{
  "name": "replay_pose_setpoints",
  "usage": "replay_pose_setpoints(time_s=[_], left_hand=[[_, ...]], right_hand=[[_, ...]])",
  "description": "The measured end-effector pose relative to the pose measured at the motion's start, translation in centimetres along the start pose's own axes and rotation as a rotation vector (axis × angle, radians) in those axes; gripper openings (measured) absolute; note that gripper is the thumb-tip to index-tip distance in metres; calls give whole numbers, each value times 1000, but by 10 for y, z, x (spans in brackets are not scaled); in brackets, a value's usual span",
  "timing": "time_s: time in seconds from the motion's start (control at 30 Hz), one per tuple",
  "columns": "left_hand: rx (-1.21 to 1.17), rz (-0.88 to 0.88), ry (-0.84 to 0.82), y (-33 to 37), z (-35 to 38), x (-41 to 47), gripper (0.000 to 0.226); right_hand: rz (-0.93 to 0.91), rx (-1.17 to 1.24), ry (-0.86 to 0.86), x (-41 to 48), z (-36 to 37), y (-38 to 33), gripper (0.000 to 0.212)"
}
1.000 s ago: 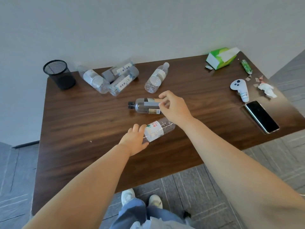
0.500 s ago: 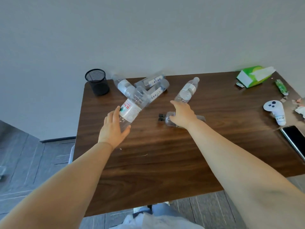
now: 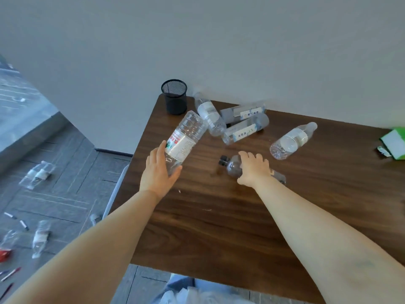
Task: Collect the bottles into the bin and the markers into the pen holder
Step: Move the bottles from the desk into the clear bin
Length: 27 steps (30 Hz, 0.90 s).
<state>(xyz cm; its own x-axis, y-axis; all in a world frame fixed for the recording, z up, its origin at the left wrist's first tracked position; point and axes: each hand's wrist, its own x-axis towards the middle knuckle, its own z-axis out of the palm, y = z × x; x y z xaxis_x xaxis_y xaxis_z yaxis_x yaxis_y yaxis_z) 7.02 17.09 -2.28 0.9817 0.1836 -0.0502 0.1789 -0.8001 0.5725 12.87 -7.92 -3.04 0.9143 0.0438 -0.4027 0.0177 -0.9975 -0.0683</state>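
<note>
Dark walnut-grain table [image 3: 219,227], black mesh pen holder [image 3: 174,97], clear bottle [image 3: 186,139] with white-and-red label, green tissue box [image 3: 396,142]

Clear red-labelled bottle [image 3: 185,140]: raised, tilted, base up, over the table's left edge. Dark-capped bottle [image 3: 232,165]: lying flat, mid-table. Four clear bottles [image 3: 243,128]: lying on their sides at the far side. Black mesh pen holder [image 3: 174,96]: upright, far-left corner, apparently empty. Floor left: markers [image 3: 23,224], more bottles [image 3: 40,238].

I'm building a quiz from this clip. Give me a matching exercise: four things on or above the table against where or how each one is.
Things:
1. red-label bottle
2. black-capped bottle
3. pen holder
4. green box

States:
A. at the table's right edge
B. lying under the right hand
C. upright at the far left corner
D. held up in the left hand

Pairs: 1-D, 2-B, 3-C, 4-A
</note>
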Motion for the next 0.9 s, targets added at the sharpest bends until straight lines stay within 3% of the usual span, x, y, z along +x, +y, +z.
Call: replay_pose_setpoints(time_s=[0.17,0.37,0.6,0.9], left_hand=[[-32,-162,138,-41,-32,-13,81],[-94,-327,277,-110,-84,-24,84],[-69,-373,267,-207,-142,-13,81],[17,-283,61,-310,-196,20,81]], right_hand=[[-151,526,-19,11,-7,-83,75],[-173,934,-207,12,-4,-185,70],[-176,1092,-245,10,14,-313,62],[138,950,-227,25,44,-428,91]])
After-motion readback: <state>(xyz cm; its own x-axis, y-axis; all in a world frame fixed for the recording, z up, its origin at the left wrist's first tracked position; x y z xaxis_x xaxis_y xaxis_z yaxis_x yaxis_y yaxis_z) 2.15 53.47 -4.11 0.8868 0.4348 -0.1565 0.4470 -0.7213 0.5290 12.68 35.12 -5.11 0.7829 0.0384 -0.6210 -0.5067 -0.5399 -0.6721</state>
